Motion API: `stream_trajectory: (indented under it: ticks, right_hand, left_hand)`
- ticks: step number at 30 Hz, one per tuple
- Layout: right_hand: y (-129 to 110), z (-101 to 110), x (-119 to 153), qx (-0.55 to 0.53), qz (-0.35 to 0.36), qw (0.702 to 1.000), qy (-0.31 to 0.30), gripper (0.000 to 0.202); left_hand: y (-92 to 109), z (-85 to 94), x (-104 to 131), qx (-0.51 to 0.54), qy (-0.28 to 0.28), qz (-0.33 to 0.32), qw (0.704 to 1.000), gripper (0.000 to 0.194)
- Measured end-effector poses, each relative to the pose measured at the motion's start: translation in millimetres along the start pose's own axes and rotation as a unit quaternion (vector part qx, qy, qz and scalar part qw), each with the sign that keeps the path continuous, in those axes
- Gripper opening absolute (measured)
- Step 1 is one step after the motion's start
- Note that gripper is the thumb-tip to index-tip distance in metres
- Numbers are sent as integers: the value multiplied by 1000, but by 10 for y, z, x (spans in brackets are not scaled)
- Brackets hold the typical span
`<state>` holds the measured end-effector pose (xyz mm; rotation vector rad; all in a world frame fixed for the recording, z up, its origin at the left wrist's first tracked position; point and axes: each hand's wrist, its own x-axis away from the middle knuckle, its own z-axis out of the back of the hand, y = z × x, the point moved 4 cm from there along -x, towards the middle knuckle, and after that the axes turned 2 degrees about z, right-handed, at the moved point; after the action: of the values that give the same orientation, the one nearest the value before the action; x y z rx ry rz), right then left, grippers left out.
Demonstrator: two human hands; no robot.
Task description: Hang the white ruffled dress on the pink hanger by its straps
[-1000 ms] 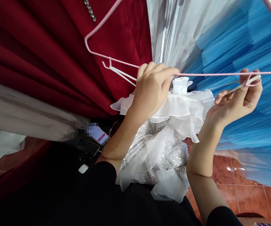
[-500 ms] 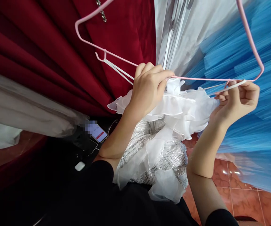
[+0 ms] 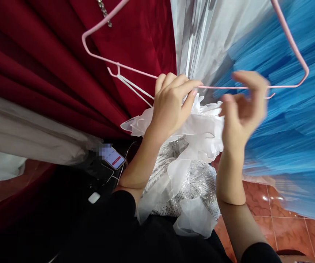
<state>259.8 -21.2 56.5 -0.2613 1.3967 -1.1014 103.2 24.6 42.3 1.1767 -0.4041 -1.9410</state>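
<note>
My left hand (image 3: 171, 102) is closed around the lower bar of a pink clothes hanger (image 3: 228, 87). Below hangs a white dress (image 3: 185, 182) with organza ruffles at the top and a silver sequined body. Thin white straps (image 3: 135, 87) run from the dress to the small hook on the hanger's left side. Near the hanger's right side, my right hand (image 3: 242, 109) is blurred by motion, thumb and index finger apart, with nothing visible in it. The hanger's right small hook (image 3: 269, 96) shows no strap. Part of the ruffles is hidden behind my hands.
Dark red fabric (image 3: 141, 36) hangs at the left and a blue tulle skirt (image 3: 291, 146) at the right, with white cloth (image 3: 223, 36) between. A lit phone (image 3: 113, 157) and a small white case (image 3: 94, 198) lie low at the left. Reddish floor tiles (image 3: 289, 233) show below.
My right hand has let go of the white strap at the hanger's right hook and moved left. The ruffles' right side has drawn inward. My left hand stays on the bar.
</note>
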Motion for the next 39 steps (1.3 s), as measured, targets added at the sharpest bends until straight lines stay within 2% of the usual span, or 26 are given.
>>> stream_trajectory:
  ticks: [1,2,5,6,7,9,11,12,13,14,18,21,26,30,35,39]
  right_hand:
    - [26,-114,11,-1,19,997,-68,28]
    - [73,-196,21,0,34,994,-105,30]
    - [236,-290,25,8,61,994,-93,24]
    - [276,-295,24,11,63,995,-79,23]
    - [305,-300,23,14,60,996,-70,22]
    - [346,-314,22,21,40,997,-65,21]
    - [374,-335,23,25,22,997,-66,22]
    - [384,-344,23,25,18,998,-63,22]
    - [393,-351,22,25,16,998,-58,22]
    - [400,-356,20,25,13,998,-53,21]
    - [396,-349,-14,28,-10,999,-37,21]
    - [376,-329,-54,21,-23,999,-26,22]
    - [429,-323,-99,10,-21,1000,-1,24]
    - [507,-329,-141,1,-25,1000,-2,22]
    - [513,-311,-177,0,-33,999,-23,20]
    - [469,-300,-180,-11,-20,999,-27,18]
  left_hand:
    - [-2,-3,1,-12,4,-3,1000,23]
    - [-7,-1,1,-22,6,-4,1000,23]
    - [1,35,12,-25,-14,-31,999,24]
    - [7,69,25,-11,-8,-45,999,24]
    - [10,126,43,10,22,-60,998,23]
    - [-37,296,114,52,158,-68,984,18]
    - [-176,461,243,78,325,-32,942,11]
    - [-268,509,311,90,381,-10,920,11]
    - [-371,530,366,108,406,13,908,15]
    - [-480,529,404,131,405,36,904,20]
    - [-859,426,480,218,317,111,916,24]
    - [-1006,416,536,221,341,132,904,24]
    - [-1012,451,608,186,333,169,909,20]
    - [-906,529,644,197,341,143,908,17]
    - [-851,811,496,213,384,79,895,8]
    - [-975,1053,373,256,425,77,865,6]
